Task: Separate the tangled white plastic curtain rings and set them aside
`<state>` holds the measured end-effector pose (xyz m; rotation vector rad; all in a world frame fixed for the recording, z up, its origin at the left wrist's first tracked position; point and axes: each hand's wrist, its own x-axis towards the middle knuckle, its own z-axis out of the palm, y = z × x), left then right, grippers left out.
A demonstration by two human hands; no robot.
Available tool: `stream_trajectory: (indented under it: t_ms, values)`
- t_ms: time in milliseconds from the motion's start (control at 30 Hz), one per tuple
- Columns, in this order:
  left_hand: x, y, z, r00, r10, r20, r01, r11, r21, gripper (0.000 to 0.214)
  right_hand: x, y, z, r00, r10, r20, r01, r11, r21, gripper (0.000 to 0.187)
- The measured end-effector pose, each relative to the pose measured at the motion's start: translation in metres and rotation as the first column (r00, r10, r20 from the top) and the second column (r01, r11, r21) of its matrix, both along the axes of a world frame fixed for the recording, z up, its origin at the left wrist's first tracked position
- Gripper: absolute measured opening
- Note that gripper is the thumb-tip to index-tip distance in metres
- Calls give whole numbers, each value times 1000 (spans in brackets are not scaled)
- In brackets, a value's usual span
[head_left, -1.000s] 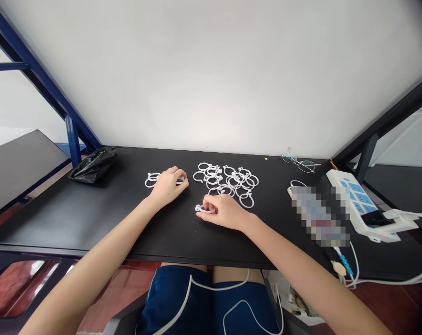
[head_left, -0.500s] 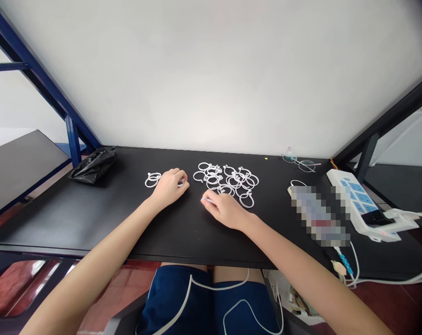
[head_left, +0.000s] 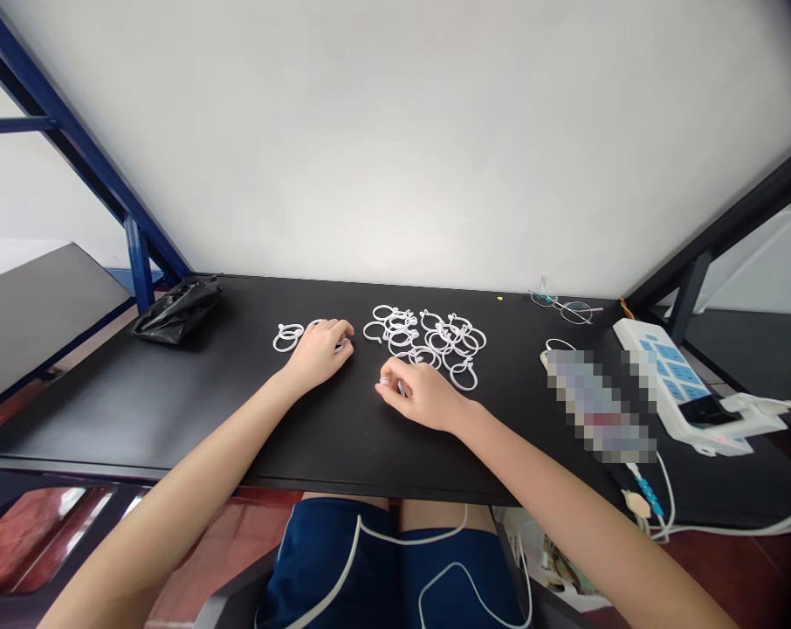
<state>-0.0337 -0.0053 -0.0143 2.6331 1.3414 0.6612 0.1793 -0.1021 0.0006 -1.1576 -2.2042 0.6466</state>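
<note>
Several white plastic rings (head_left: 435,336) lie in a loose pile on the black table (head_left: 173,402). My right hand (head_left: 422,393) rests just in front of the pile, fingers curled and pinched on one white ring (head_left: 385,381). My left hand (head_left: 317,349) lies palm down to the left of the pile, fingers curled over a small group of white rings (head_left: 287,336); whether it grips any of them is hidden.
A crumpled black bag (head_left: 176,310) sits at the table's back left. Eyeglasses (head_left: 562,306) lie at the back right. A white and blue power strip (head_left: 677,384) with cables and a blurred object (head_left: 595,402) occupy the right side.
My right hand moved slightly up toward the pile, closing more tightly round the white ring, which now shows only at the fingertips. My left hand barely shifted.
</note>
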Motion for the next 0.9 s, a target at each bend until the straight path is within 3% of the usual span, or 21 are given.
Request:
stream_trajectory:
  t_ms: [667, 900]
  values:
    - [0, -2, 3, 989, 135, -61, -135, 991, -11, 22, 0, 0, -1, 997, -8, -78, 10, 1000, 20, 18]
    - [-1, -2, 3, 988, 146, -46, -146, 989, 10, 33, 0, 0, -1, 996, 7, -93, -2, 999, 52, 20]
